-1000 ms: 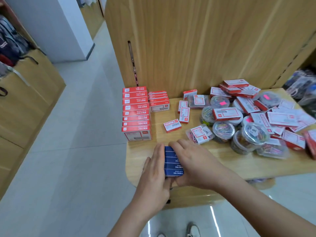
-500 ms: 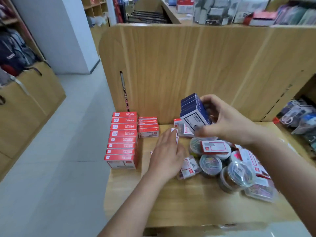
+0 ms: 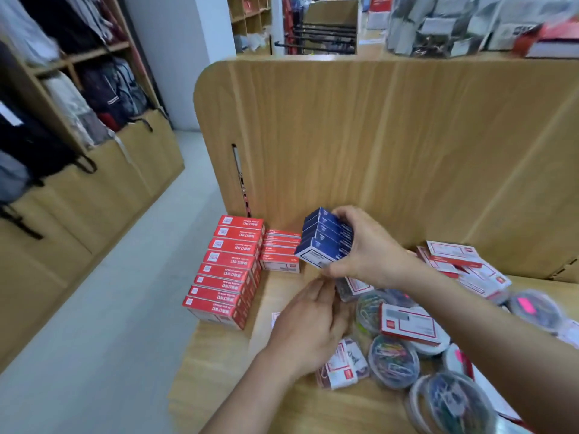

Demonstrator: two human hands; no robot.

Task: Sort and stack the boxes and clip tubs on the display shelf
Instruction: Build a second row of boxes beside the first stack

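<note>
At frame centre, the right hand (image 3: 369,245) is gripping a dark blue cardboard box stack (image 3: 326,238) above the wooden display shelf (image 3: 216,377); the left hand (image 3: 310,324), fingers straight, is reaching beneath. Likely next: seating it flush beside the short red cardboard box stack (image 3: 280,252).

A second ago both hands clasped the blue boxes (image 3: 324,238) at the near edge of the shelf (image 3: 225,355). Now the right hand (image 3: 372,245) alone grips them. It lifted them high, then brought them down to the back, tilted, just right of the short red stack (image 3: 280,252). The left hand (image 3: 308,324) has let go and moved forward, its fingers (image 3: 319,288) straight below the right hand.
</note>
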